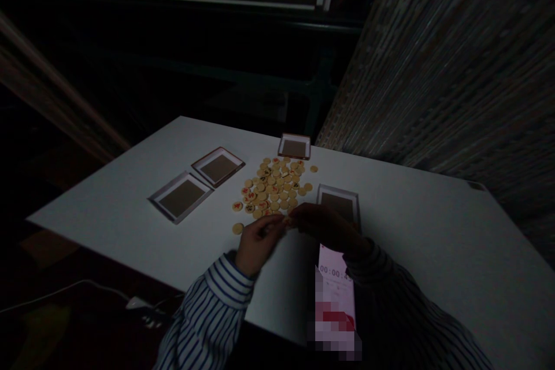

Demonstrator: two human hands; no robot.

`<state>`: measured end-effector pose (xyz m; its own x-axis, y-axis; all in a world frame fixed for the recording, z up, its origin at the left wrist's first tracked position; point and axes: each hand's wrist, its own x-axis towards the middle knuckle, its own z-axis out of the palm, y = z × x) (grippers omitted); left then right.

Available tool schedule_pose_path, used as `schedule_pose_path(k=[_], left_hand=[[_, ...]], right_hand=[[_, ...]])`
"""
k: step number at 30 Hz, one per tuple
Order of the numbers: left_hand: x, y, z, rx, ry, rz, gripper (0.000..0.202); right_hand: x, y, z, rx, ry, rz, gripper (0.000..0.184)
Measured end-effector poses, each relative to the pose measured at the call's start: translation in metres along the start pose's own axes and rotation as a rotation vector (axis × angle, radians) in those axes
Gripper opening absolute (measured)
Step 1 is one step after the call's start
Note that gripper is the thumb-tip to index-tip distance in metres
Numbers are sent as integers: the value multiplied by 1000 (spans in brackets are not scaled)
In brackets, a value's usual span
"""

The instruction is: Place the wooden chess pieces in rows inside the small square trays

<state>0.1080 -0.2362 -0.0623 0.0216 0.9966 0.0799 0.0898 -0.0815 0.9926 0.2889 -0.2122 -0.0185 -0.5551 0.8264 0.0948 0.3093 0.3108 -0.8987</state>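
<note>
Both of my hands meet at the near edge of the pile of round wooden discs (pixel 273 188), which lies just beyond my fingertips on the white table (pixel 433 243). My left hand (pixel 259 244) comes in from the lower left with the wrist bent. Its fingers are curled and drawn together, and their tips point right towards the nearest discs. My right hand (pixel 323 225) reaches in from the right, back upward, fingers bunched towards the left hand so that the tips of both nearly touch. A pale disc shows right where they meet, but the light is too dim for me to tell whether either hand is pinching it or only touching it.

Both forearms are in striped sleeves and angle inward from the table's near edge.

One loose disc (pixel 237 228) lies apart from the pile, just left of my left hand. A shallow tray (pixel 338 187) sits just behind my right hand, and another small tray (pixel 295 136) is at the far side of the pile. Two larger flat trays (pixel 181 197) lie side by side well to the left. A lit phone (pixel 336 277) showing a timer lies between my forearms.
</note>
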Motion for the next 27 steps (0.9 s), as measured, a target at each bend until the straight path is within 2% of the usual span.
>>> schedule_pose_path(k=[6, 10, 14, 17, 20, 27], left_hand=[[4, 1, 1, -144, -11, -121, 30], [5, 5, 0, -179, 18, -169, 33], [4, 12, 1, -192, 35, -207, 32], [6, 18, 6, -210, 24, -209, 33], [10, 24, 11, -220, 3, -196, 34], [23, 40, 30, -189, -71, -131, 32]], right_hand=[[-2, 1, -3, -38, 23, -66, 20], [-6, -3, -14, -159, 109, -89, 20], [-11, -7, -31, -214, 187, 8, 22], [-15, -11, -43, -149, 221, 109, 22], [-22, -18, -53, -148, 264, 151, 22], [-36, -21, -72, -234, 351, 118, 22]])
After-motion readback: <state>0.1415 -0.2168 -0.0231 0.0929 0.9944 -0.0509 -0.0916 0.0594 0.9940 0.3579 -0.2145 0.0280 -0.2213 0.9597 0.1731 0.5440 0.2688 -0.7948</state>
